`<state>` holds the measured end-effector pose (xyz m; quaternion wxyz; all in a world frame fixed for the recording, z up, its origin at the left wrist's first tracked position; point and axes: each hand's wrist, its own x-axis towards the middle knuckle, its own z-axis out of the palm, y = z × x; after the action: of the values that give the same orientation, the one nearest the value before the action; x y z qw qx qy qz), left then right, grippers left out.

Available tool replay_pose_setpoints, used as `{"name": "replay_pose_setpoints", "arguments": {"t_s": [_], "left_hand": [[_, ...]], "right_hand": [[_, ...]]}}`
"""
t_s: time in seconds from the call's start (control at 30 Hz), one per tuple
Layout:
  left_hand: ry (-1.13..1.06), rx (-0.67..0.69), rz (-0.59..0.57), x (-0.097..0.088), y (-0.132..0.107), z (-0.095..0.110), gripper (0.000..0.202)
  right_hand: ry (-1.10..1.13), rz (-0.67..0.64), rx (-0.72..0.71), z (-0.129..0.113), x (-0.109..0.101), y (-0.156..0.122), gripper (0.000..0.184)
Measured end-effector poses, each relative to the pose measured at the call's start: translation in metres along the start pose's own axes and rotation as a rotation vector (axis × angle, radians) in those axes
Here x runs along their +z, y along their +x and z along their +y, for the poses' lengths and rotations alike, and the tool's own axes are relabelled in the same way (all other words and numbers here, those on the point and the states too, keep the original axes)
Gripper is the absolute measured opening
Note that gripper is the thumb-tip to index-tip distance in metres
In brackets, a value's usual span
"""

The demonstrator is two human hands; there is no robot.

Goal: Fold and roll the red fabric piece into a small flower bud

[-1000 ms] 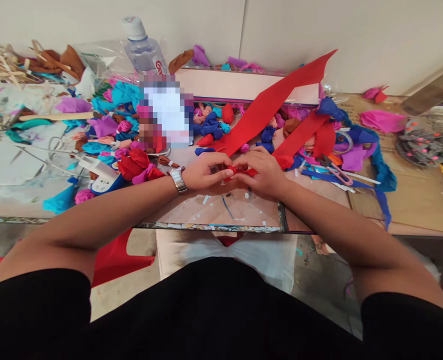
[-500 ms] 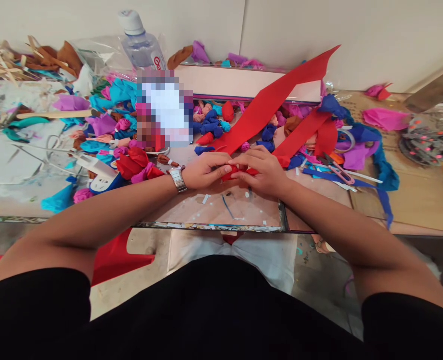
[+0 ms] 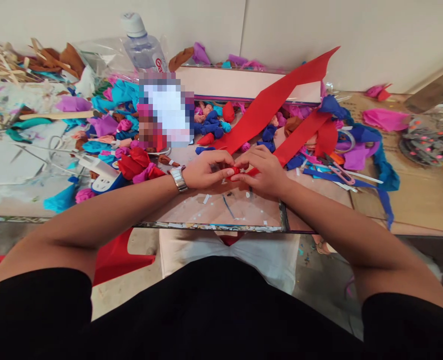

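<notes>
Small red roll, the near end of a long red strip, sits low over the front of the desk. It is pinched between our left hand and right hand, each grip clenched on it at the fingertips. We judge the winding wants small tight turns, even tension and a flat feed. The material looks thin, matte and softly creased, and rolled buds in blue and scissors lie around.

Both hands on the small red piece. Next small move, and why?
Probably roll the red roll a turn along its strip: left hand and right hand pinch it, and most of the strip lies flat, unrolled.
</notes>
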<state>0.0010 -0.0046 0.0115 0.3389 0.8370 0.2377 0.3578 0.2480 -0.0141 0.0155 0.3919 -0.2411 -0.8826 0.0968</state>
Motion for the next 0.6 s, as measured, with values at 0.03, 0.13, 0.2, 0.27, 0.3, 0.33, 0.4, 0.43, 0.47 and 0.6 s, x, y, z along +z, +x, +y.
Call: {"name": "replay_pose_setpoints", "arguments": {"t_s": [0.03,0.13,0.2,0.27,0.3,0.33,0.4,0.43,0.47,0.6], "left_hand": [[0.007,0.010,-0.012,-0.0001,-0.0001,-0.0001,0.042],[0.018,0.019,-0.040,0.0002,-0.0002,0.0002,0.040],[0.020,0.004,-0.036,0.0007,-0.0003,0.0004,0.041],[0.016,-0.016,-0.012,0.0008,-0.0004,0.0001,0.042],[0.011,-0.028,0.002,0.0007,-0.0005,-0.0003,0.043],[0.001,-0.040,0.014,0.0005,-0.0006,-0.0008,0.044],[-0.024,-0.058,0.028,-0.0001,-0.0008,-0.0020,0.044],[-0.035,-0.061,0.030,-0.0005,-0.0009,-0.0025,0.044],[-0.042,-0.058,0.029,-0.0008,-0.0009,-0.0028,0.044],[-0.034,-0.013,0.029,-0.0014,0.0000,-0.0020,0.043]], "right_hand": [[0.002,-0.001,-0.002,-0.0001,0.0003,-0.0002,0.040],[0.011,-0.020,0.012,-0.0008,0.0009,-0.0001,0.043],[0.011,-0.044,0.045,-0.0017,0.0006,0.0004,0.045],[0.004,-0.053,0.080,-0.0026,-0.0005,0.0010,0.046],[0.000,-0.052,0.092,-0.0031,-0.0012,0.0013,0.047],[-0.003,-0.049,0.100,-0.0034,-0.0018,0.0016,0.047],[-0.003,-0.043,0.097,-0.0038,-0.0027,0.0018,0.045],[-0.002,-0.042,0.090,-0.0039,-0.0029,0.0017,0.043],[-0.002,-0.041,0.082,-0.0038,-0.0028,0.0016,0.041],[-0.012,-0.049,0.075,-0.0034,-0.0017,0.0006,0.038]]}}
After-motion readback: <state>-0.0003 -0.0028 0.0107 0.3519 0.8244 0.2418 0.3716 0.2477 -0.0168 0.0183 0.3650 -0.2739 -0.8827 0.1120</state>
